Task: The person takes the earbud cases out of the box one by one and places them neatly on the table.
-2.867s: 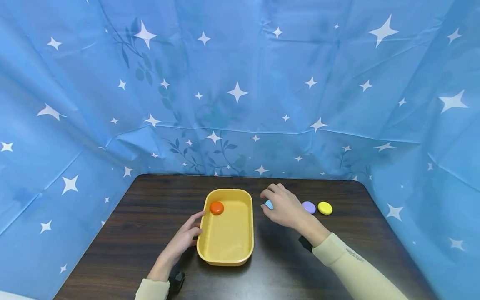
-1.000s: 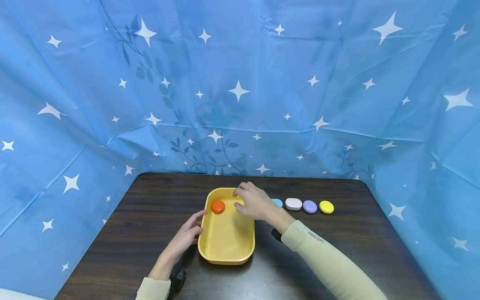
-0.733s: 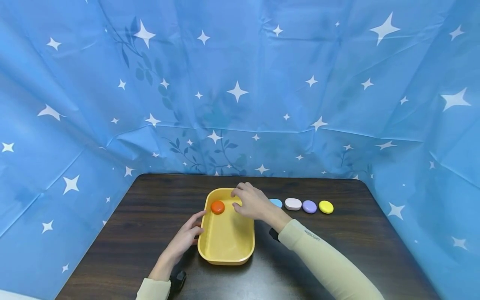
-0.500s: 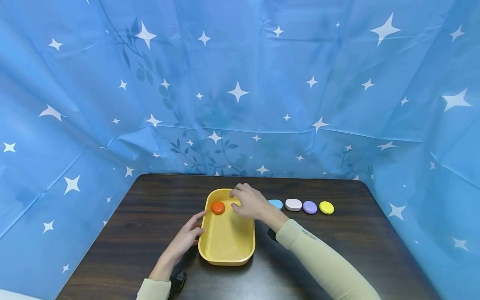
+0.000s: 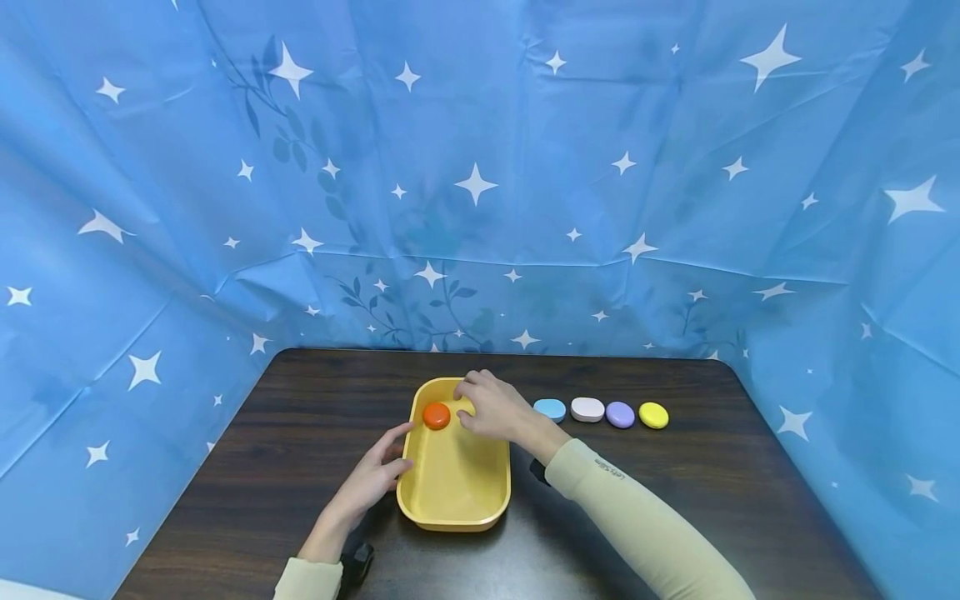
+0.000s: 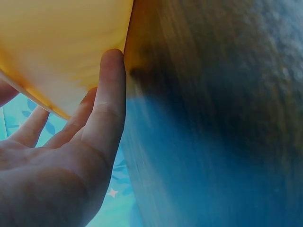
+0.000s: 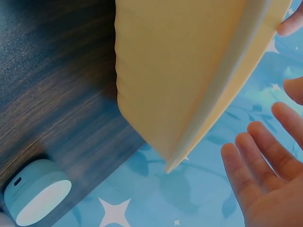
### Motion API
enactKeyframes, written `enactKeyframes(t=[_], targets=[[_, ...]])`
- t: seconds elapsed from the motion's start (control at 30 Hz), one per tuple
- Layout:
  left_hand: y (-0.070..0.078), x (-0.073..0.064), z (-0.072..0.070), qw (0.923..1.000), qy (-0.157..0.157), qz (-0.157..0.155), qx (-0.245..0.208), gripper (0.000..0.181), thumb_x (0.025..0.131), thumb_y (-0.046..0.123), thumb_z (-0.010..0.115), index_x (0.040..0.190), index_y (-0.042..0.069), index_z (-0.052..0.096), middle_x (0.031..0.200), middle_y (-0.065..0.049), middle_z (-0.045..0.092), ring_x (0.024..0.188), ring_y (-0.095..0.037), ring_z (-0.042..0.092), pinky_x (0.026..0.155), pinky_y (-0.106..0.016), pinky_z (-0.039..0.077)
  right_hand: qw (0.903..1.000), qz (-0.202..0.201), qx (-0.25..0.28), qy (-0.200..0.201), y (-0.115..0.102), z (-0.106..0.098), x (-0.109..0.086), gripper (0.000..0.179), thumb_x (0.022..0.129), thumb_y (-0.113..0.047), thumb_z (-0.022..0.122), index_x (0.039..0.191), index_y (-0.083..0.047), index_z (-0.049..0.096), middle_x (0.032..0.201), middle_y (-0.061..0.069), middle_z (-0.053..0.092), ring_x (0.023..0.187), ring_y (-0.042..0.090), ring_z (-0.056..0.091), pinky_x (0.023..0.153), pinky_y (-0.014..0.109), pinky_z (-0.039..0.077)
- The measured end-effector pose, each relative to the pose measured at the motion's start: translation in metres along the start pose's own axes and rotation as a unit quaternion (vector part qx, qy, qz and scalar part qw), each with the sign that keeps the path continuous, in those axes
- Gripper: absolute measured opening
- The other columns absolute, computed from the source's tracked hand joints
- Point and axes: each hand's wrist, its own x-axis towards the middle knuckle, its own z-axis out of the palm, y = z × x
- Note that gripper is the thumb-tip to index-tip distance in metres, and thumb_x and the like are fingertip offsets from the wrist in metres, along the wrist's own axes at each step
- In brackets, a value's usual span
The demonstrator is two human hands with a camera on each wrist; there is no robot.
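A yellow rectangular tray [image 5: 453, 525] stands on the dark wooden table, an orange rounded disc [image 5: 437, 416] in its far left corner. My left hand [image 5: 367, 479] touches the tray's left side; in the left wrist view a straight finger [image 6: 112, 71] lies against the outer wall. Over the tray's far right part hovers my right hand [image 5: 495, 408], its fingers loosely bent. Seen from the right wrist, those fingers [image 7: 244, 163] are spread apart and nothing shows between them. Right of the tray, a light blue rounded case [image 5: 550, 409] is the closest piece to that hand.
Further right, in a row, lie a white oval piece [image 5: 587, 409], a purple disc [image 5: 620, 414] and a yellow disc [image 5: 653, 415]. A blue curtain with white stars [image 5: 480, 183] hangs behind the table [image 5: 300, 425] and along its sides.
From beside the blue case, my right hand has moved left over the tray, then drifted slightly further left, uncovering the blue and white pieces. The left hand stays at the tray's side.
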Motion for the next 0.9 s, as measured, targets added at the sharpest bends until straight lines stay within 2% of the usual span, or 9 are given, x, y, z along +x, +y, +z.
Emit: enactKeyframes(t=[0.47,0.73,0.9], targets=[[0.000,0.000,0.003,0.9995,0.020,0.007,-0.023,0.059,0.098,0.007,0.057,0.155,0.012,0.040,0.135,-0.025,0.054,0.105,-0.033,0.065,0.081,-0.045,0.058,0.9998,0.005,-0.005,-0.018,-0.005,0.008,0.008,0.030,0.094,-0.029,0.069,0.120,-0.016,0.072,0.116,0.001,0.062,0.103,0.019,0.053,0.089,0.032,0.052],[0.001,0.001,0.004,0.9994,0.028,0.005,-0.019,0.057,0.098,0.005,0.055,0.154,0.011,0.042,0.137,-0.025,0.054,0.107,-0.033,0.065,0.082,-0.044,0.058,0.9996,0.006,-0.005,-0.027,-0.006,0.012,0.010,0.031,0.094,-0.029,0.068,0.121,-0.016,0.072,0.118,0.001,0.062,0.102,0.019,0.053,0.092,0.034,0.051],[0.001,0.001,0.003,0.9995,0.028,0.005,-0.013,0.057,0.098,0.006,0.054,0.154,0.011,0.043,0.139,-0.024,0.053,0.109,-0.033,0.064,0.083,-0.045,0.058,0.9995,0.001,0.008,-0.031,-0.007,0.016,0.013,0.031,0.094,-0.027,0.068,0.122,-0.014,0.072,0.121,0.002,0.063,0.108,0.021,0.054,0.098,0.037,0.049]])
